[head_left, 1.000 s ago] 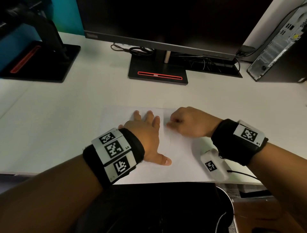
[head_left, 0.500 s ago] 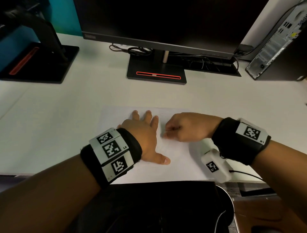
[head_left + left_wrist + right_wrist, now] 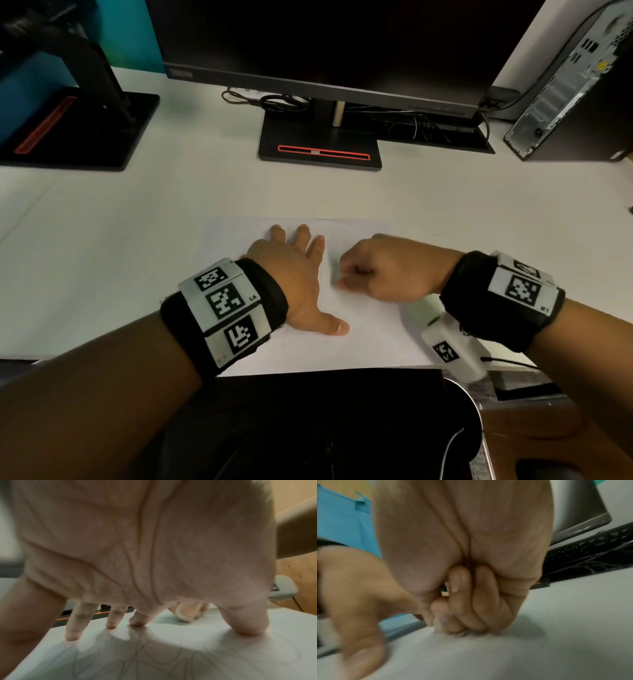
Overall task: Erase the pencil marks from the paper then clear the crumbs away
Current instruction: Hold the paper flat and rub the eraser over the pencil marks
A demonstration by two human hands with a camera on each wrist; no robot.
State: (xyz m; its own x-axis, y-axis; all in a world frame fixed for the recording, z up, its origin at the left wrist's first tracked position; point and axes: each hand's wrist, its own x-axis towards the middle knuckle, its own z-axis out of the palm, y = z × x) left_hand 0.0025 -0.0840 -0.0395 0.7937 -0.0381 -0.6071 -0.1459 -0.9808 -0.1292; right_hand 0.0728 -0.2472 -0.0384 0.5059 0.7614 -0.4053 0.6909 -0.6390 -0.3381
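Observation:
A white sheet of paper [image 3: 370, 329] lies on the desk near its front edge; faint looping pencil marks [image 3: 137, 655] show on it under my left palm. My left hand [image 3: 291, 274] lies flat on the paper with fingers spread, pressing it down [image 3: 73, 634]. Just to its right, my right hand [image 3: 376, 270] is curled into a fist and pinches a small pale eraser [image 3: 437, 627] between thumb and fingers, its tip down on the paper. The eraser [image 3: 183, 615] also shows past my left hand in the left wrist view. Crumbs are too small to make out.
A monitor on a black stand [image 3: 320, 147] is at the back centre, with a second stand [image 3: 78, 130] at back left. A computer tower [image 3: 568, 89] stands at back right, cables behind the monitor. A dark chair [image 3: 308, 428] sits below the desk edge.
My right hand with the eraser has slid a little left and toward me across the paper. My left hand stays pressed in place.

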